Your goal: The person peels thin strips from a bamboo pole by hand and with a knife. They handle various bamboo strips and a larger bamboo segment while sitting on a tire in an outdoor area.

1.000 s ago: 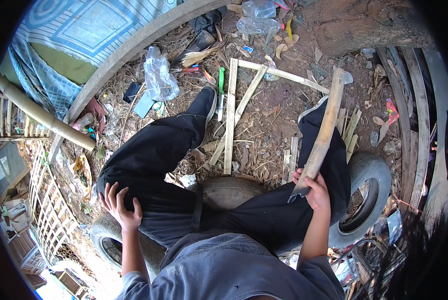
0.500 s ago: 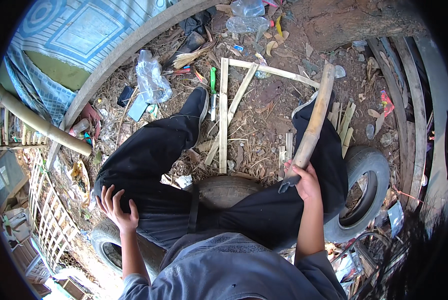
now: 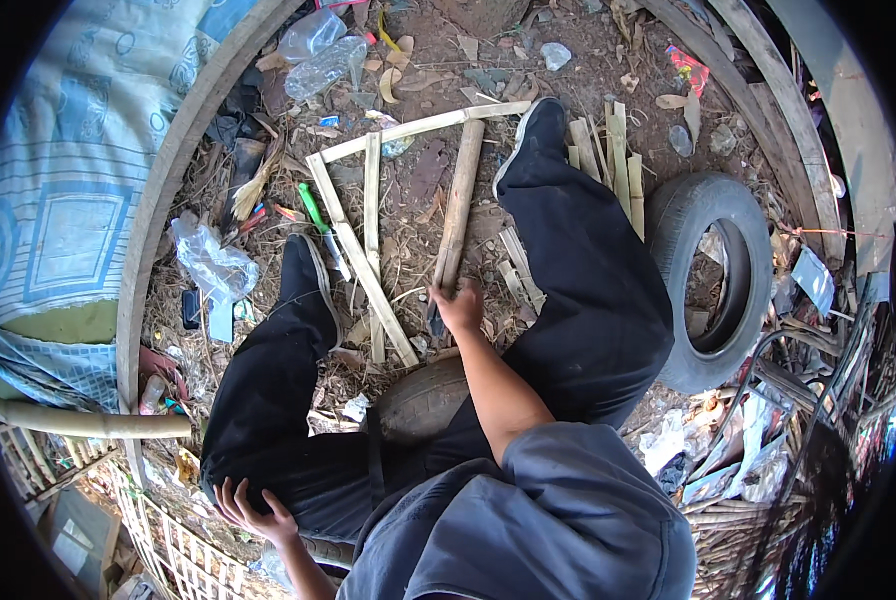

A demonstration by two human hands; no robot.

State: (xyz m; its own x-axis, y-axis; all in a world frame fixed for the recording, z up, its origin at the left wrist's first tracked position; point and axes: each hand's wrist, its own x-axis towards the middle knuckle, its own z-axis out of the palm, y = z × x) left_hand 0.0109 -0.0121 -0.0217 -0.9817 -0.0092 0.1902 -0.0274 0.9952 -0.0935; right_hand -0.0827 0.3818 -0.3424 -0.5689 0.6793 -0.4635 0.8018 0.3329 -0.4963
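Observation:
My right hand (image 3: 460, 305) is wrapped round the near end of a thick bamboo pole (image 3: 460, 195). A dark, split-looking tip pokes out below the fingers. The pole slants away over the dirt, and its far end meets a thin bamboo strip (image 3: 428, 124) lying across. Two more pale strips, a slanted one (image 3: 360, 255) and a straighter one (image 3: 373, 200), lie to its left. My left hand (image 3: 258, 510) rests on my left knee, fingers spread, holding nothing. Beyond the left strips, a knife with a green handle (image 3: 313, 207) lies beside my left shoe.
A tyre (image 3: 668, 250) lies at my right, and another (image 3: 418, 400) shows between my legs. Split bamboo pieces (image 3: 623, 165) lie by my right shoe. Plastic bottles (image 3: 323, 70) and a clear bag (image 3: 213, 260) litter the ground. A curved wooden beam (image 3: 153, 200) borders blue cloth (image 3: 58, 180).
My right hand has brought the bamboo pole from above my right thigh leftward and down between my legs, toward the strips. My left hand stays on my knee. The view has shifted rightward.

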